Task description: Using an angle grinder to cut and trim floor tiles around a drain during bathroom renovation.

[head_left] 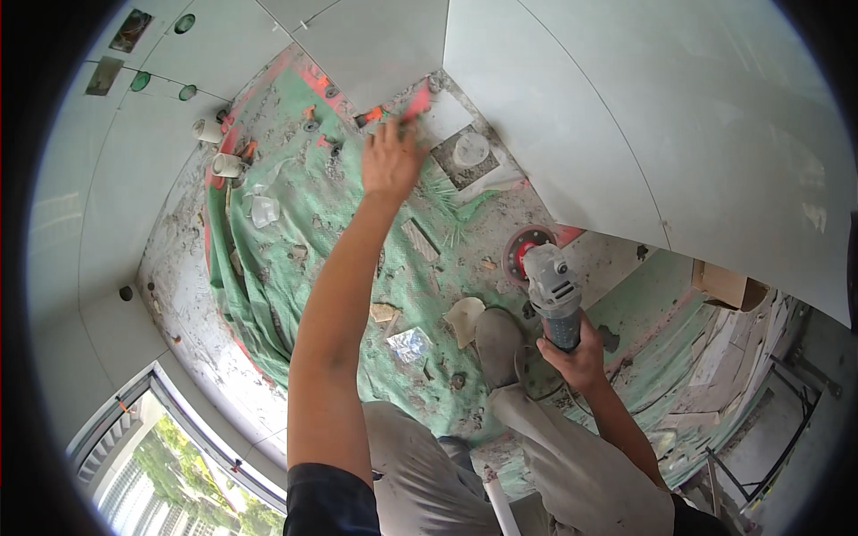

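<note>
In my right hand [576,357] is an angle grinder [552,290], its grey-and-dark body gripped near the rear. A round disc with a red centre [527,254] sits at its head, low over the floor beside my shoe [499,344]. My left arm reaches far forward, and my left hand [393,165] hovers near the corner of the walls. Its fingers are slightly smeared. Beside them shows a blurred red shape [416,103]; whether I hold it cannot be made out. An orange plastic piece [369,116] lies just past the fingertips.
A rumpled green sheet [313,223] strewn with debris covers the floor. A white round cap [471,150] sits in a square recess by the tiled wall [554,116]. White cups [227,165] lie at left; a cardboard box [719,284] stands at right. A cord trails near my right leg.
</note>
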`<state>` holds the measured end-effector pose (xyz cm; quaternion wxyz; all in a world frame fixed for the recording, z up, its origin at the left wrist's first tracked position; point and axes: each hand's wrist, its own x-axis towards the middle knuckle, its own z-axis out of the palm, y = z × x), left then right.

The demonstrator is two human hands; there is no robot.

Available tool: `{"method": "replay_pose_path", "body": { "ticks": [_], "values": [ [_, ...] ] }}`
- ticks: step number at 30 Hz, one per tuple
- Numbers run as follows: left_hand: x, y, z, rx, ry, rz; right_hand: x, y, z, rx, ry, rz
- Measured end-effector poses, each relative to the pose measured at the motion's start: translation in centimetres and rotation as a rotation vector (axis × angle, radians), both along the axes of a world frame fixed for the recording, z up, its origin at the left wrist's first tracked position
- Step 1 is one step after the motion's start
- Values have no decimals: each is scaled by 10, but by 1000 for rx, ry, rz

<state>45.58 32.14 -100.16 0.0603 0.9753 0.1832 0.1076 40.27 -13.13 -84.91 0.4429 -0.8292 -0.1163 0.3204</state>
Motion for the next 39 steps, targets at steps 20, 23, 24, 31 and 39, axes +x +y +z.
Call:
{"method": "replay_pose_path", "body": {
  "ticks": [20,23,24,31,39],
  "values": [
    [-155,-211,168,-669,-49,-972,26,35,29,25,223,58],
    [-153,-245,169,-621,-191,-907,18,62,12,138,317,-61],
    [-159,-245,168,-626,-187,-906,9,67,12,163,280,-113],
    [-176,-239,159,-548,-179,-765,-4,88,8,134,244,-160],
    [-196,-235,157,-601,-136,-711,-17,95,8,160,286,-154]
  ]
}}
